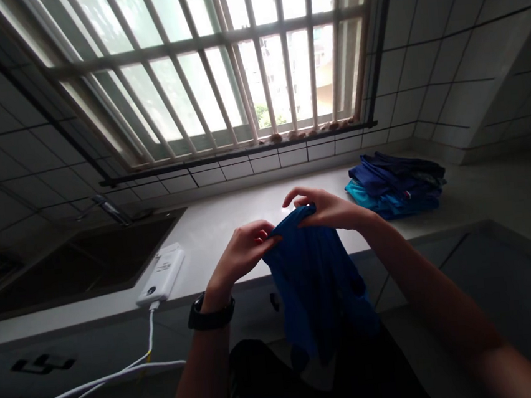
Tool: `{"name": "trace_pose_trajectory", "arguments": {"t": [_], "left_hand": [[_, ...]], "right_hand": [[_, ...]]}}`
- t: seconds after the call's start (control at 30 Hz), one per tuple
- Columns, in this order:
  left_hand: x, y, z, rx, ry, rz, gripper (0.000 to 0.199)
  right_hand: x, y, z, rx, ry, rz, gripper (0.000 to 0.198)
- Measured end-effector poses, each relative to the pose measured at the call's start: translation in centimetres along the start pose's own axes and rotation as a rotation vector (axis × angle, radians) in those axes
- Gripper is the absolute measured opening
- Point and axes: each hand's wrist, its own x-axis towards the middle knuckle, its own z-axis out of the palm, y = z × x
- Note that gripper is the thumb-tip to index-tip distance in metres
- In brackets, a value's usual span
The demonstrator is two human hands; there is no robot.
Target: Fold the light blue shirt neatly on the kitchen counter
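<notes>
A blue garment (308,276) hangs down in front of the counter's edge, held up by its top edge in both hands. My left hand (247,251), with a dark watch (210,310) on the wrist, pinches the garment's upper left part between thumb and fingers. Farther right, my right hand (325,209) grips the top edge with the thumb in front and the fingers bent. The cloth's lower end falls over my dark-clothed legs; which kind of garment it is cannot be made out.
On the counter (229,209) to the right lies a pile of folded blue and teal clothes (395,183). A white power bank (161,275) with a white cable (151,329) rests near the sink (78,261) at left. Behind stands a barred window (216,72).
</notes>
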Motion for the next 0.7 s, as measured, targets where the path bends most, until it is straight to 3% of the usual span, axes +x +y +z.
{"name": "trace_pose_trajectory", "arguments": {"t": [0.07, 0.13, 0.27, 0.33, 0.43, 0.53, 0.6, 0.7], "left_hand": [[-0.1, 0.3, 0.0, 0.019, 0.151, 0.002, 0.021], [0.1, 0.6, -0.4, 0.062, 0.389, 0.007, 0.018], [0.6, 0.5, -3.4, 0.359, 0.787, 0.026, 0.011], [0.9, -0.1, -5.3, 0.524, 0.881, 0.005, 0.005], [1.5, -1.2, -7.1, 0.696, 0.919, -0.096, 0.006], [2.5, -2.3, -6.9, 0.792, 0.886, -0.219, 0.011], [3.3, -3.2, -6.0, 0.824, 0.842, -0.261, 0.015], [4.4, -4.9, -4.1, 0.846, 0.782, -0.24, 0.028]], "right_hand": [[-0.3, 0.0, -0.6, -0.118, 0.004, 0.016, 0.042], [-0.8, 0.2, -1.3, -0.325, -0.025, 0.068, 0.041], [-2.5, 1.7, -3.3, -0.788, -0.025, 0.274, 0.019], [-3.3, 2.5, -4.5, -0.936, 0.081, 0.427, 0.016], [-3.7, 3.3, -6.1, -1.019, 0.404, 0.708, 0.019], [-2.9, 3.8, -6.8, -0.83, 0.565, 0.824, 0.018], [-1.8, 4.8, -6.4, -0.49, 0.566, 0.722, 0.028], [-0.2, 7.5, -4.6, -0.057, 0.634, 0.454, 0.042]]}}
